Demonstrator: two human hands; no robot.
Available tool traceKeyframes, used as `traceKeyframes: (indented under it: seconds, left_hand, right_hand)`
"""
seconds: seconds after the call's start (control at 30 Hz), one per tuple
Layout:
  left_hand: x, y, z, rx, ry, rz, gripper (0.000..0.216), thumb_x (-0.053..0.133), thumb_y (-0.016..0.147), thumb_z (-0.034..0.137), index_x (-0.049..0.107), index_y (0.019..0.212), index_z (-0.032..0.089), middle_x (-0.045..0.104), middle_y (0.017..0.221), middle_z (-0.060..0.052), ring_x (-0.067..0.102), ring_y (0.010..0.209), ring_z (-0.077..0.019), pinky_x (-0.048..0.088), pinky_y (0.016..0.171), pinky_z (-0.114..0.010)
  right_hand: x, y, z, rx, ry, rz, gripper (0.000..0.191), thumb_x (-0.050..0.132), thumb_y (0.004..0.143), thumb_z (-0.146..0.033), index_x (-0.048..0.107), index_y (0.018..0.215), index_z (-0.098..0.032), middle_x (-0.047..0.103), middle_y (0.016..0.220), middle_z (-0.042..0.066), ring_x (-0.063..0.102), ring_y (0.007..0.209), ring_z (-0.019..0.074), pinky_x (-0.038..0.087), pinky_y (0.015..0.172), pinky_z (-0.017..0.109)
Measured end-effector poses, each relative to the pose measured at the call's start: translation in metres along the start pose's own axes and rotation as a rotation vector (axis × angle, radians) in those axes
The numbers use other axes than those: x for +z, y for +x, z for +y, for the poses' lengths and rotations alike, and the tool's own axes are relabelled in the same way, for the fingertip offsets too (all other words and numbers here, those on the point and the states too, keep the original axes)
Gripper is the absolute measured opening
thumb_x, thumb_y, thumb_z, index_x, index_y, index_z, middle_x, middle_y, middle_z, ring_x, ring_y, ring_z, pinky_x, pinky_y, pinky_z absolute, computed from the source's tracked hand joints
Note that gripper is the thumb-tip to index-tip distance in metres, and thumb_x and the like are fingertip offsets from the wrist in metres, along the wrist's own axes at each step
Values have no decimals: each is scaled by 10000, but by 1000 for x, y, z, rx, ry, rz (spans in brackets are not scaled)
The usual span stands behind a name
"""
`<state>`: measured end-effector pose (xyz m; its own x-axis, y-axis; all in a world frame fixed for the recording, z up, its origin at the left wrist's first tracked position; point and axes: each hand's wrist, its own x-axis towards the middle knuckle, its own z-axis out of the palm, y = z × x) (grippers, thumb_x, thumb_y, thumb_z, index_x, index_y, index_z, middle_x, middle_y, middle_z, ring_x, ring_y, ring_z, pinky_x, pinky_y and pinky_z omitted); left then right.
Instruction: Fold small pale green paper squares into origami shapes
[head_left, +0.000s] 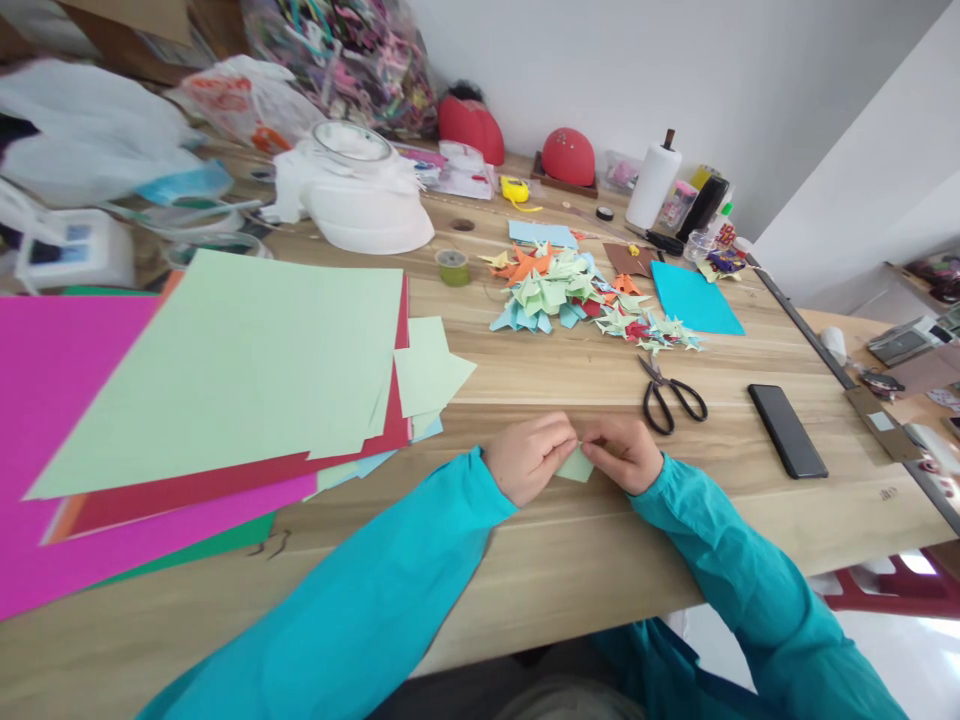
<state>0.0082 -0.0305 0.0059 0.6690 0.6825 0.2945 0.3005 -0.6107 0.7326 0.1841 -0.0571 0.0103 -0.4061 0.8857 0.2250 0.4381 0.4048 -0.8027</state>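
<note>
No lettering is legible: the red print (217, 92) on the plastic bag (264, 76), far left of the phone (787, 431), and a dark marking (889, 493) right of it are unclear.

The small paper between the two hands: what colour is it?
The small paper is pale green, shown in the head view.

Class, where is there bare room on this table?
Bare wood lies between the scissors and phone, and between the folded paper and left hand. The left is crowded with paper sheets, with bags behind.
</note>
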Motion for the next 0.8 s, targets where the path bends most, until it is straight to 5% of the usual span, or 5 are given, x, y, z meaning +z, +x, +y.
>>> traceKeyframes:
  seconds: [0.17,0.57,0.8]
  left_hand:
    - [2,0,0,-13,-48,-43,287,330,843,279,460,612,171,435,629,1,430,613,-119,342,573,-237]
    - [5,4,2,-169,-88,9,273,337,830,294,415,597,175,434,606,9,416,603,-122,337,577,-242]
    - [-5,5,6,-270,-197,64,279,359,808,329,450,601,166,434,581,20,411,577,-114,341,560,-233]
  right_hand:
    - [6,-2,0,93,92,-117,185,481,781,-283,543,660,-157,472,535,-25,407,488,81,336,464,200]
    - [7,-1,4,344,403,-74,119,467,693,-162,484,576,-157,475,411,-56,405,347,61,300,352,167]
    - [3,-1,1,353,513,-24,98,484,658,-170,486,561,-154,523,401,-43,415,324,58,317,335,161]
